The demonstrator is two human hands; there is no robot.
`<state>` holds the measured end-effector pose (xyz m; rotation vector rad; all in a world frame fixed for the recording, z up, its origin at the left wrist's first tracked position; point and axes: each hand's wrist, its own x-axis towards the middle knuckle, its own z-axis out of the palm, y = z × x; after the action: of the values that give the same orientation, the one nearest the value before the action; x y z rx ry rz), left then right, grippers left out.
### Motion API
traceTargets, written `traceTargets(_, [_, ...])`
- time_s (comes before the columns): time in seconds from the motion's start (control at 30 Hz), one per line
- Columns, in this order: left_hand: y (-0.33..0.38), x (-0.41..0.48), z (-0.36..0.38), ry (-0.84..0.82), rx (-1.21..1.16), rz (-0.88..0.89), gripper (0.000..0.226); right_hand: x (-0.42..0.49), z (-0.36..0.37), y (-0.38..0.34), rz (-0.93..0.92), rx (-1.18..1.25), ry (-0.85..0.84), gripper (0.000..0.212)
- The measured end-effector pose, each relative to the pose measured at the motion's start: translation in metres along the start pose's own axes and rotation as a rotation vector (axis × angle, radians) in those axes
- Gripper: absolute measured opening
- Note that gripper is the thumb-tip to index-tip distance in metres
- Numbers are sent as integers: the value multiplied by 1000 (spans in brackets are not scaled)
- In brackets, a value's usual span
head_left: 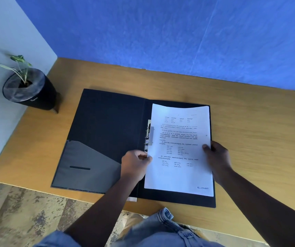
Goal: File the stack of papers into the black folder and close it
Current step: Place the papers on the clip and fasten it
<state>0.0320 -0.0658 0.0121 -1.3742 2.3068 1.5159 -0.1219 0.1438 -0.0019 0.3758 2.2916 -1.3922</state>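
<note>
The black folder (107,125) lies open flat on the wooden table, with a grey pocket on its left flap and a metal clip (149,138) along the spine. A stack of white printed papers (178,152) rests on the right flap, its left edge beside the clip. My left hand (135,164) pinches the stack's left edge just below the clip. My right hand (216,157) grips the right edge, thumb on top of the page.
A small plant in a black pot (30,90) stands at the table's far left corner. The wooden table (259,131) meets a blue wall behind. The table's near edge runs above patterned floor (27,211); my jeans show at the bottom.
</note>
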Motion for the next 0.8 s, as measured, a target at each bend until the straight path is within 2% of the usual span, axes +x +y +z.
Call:
traceTargets(0.07, [1,-1,-1,0,12,-1,6,0,-2,-1,-39,-74,49,6])
traceTargets(0.17, [2,-2,-1,12,56,16,17,-4,-1,-3,-71,-134,95,35])
traceTargets(0.23, [2,-3,-1,31,99,36,16,-6,0,-3,-109,-199,114,40])
traceTargets(0.5, [-1,-2,0,66,169,53,16,-4,3,1,-155,-345,113,39])
traceTargets(0.6, [-1,-5,-1,86,170,84,21,-3,-1,1,-216,-323,76,27])
traceTargets(0.7, [-2,-11,0,165,196,212,23,4,-10,-4,-217,-283,139,28])
traceTargets(0.8, [4,-20,9,173,255,562,20,24,-19,-15,-285,-335,171,34])
